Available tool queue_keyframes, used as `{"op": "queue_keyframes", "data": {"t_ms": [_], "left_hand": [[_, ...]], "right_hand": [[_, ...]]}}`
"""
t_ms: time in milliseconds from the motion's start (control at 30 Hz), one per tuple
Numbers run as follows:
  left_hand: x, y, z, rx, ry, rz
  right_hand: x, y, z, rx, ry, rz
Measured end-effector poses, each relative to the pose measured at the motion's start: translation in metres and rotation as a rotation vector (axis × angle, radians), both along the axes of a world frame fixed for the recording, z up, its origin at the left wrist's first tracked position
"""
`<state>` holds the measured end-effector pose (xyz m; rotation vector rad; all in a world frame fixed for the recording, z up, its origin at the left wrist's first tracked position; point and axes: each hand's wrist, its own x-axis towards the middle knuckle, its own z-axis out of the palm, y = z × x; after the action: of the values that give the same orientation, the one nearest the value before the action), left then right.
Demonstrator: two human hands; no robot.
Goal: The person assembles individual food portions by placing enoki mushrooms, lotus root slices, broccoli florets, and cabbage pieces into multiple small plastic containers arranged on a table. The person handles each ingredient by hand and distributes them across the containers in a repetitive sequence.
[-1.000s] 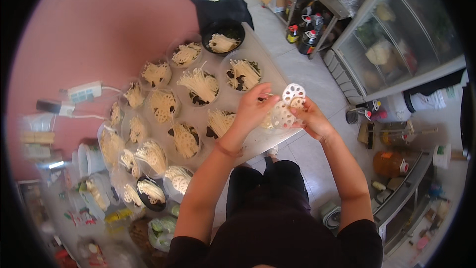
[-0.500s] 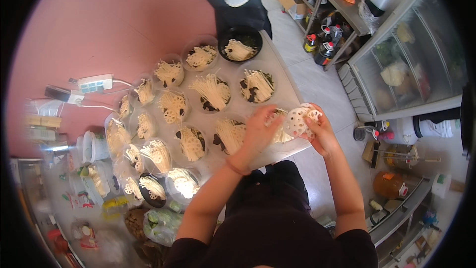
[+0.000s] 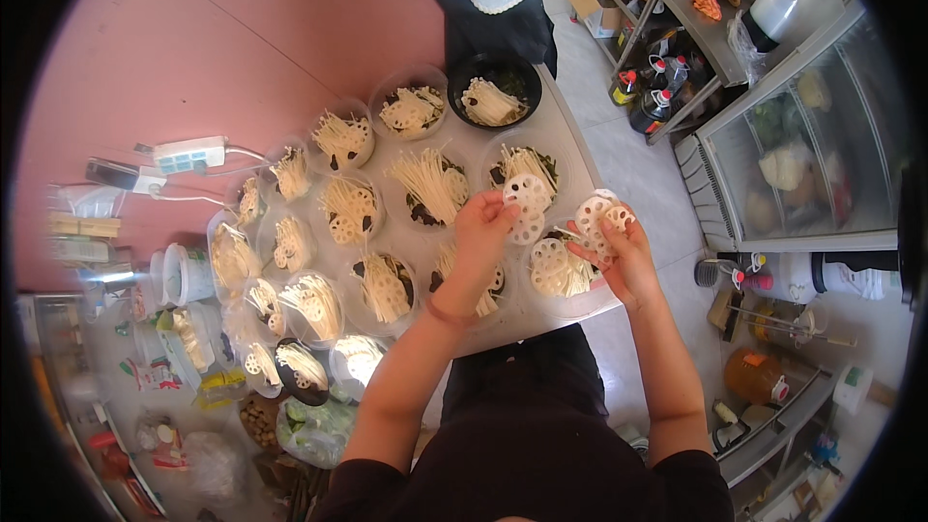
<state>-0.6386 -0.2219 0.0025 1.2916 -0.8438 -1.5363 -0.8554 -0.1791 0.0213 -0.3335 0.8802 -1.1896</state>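
Note:
Pinched in my left hand point(image 3: 486, 230) are a couple of lotus root slices point(image 3: 527, 201), held over the near edge of a clear bowl of enoki mushrooms and dark fungus point(image 3: 517, 162). My right hand point(image 3: 622, 256) grips a small stack of lotus root slices point(image 3: 601, 217) at the table's right edge. Below and between the hands sits another clear bowl point(image 3: 561, 275), with enoki and lotus root slices inside. My left wrist partly covers a further bowl of enoki point(image 3: 491, 295). Left of that stands a bowl with enoki and lotus slices point(image 3: 385, 288).
Many filled bowls crowd the pale table point(image 3: 570, 135), including a black bowl point(image 3: 494, 90) at the far corner. A power strip point(image 3: 188, 155) lies by the pink wall. A glass-door fridge point(image 3: 802, 135) and a metal shelf with bottles point(image 3: 652, 111) stand right.
My left hand has moved from beside the right hand's stack up and left, now holding lotus root slices apart. The view has shifted slightly. Lotus slices lie on the near right bowl.

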Motion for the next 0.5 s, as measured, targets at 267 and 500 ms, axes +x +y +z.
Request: {"op": "queue_keyframes", "data": {"t_ms": [267, 500], "left_hand": [[-0.001, -0.032, -0.013, -0.513, -0.504, -0.036], [-0.015, -0.016, -0.011, -0.143, -0.216, -0.182]], "right_hand": [[0.018, -0.02, 0.005, -0.002, -0.106, 0.046], [0.039, -0.029, -0.012, -0.049, 0.091, 0.105]]}}
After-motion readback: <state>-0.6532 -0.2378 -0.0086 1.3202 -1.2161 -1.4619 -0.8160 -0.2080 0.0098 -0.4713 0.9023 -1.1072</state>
